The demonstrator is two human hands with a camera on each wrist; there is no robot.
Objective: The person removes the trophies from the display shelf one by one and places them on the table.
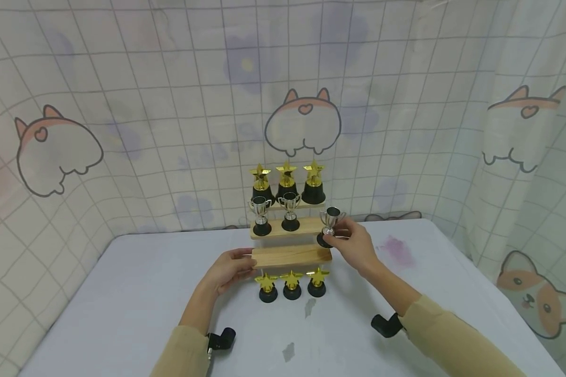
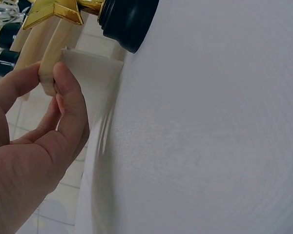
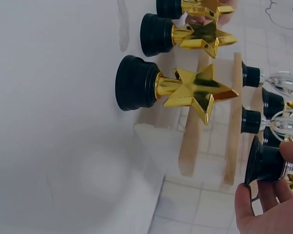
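"How's the light from here?"
"Soft and fairly even in the head view; the held silver trophy (image 1: 331, 221) gleams, and the wall cloth's (image 1: 170, 78) grid bows toward the edges."
"And at the wrists?"
"Dimmer, greyer. A pale sheen spreads on the worktop (image 3: 102, 170), the nearest gold star (image 3: 197, 91) glints, fine detail softens."

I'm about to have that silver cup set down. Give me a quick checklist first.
1. Right hand gripping the held cup: ok.
2. Left hand gripping the left end of the lowest shelf: ok.
3. Held cup upright: not ok, it tilts.
4. Its base touching the middle shelf: cannot tell.
5. Other two silver cups upright on that shelf: ok.
6. Front star trophies standing: ok, all three.
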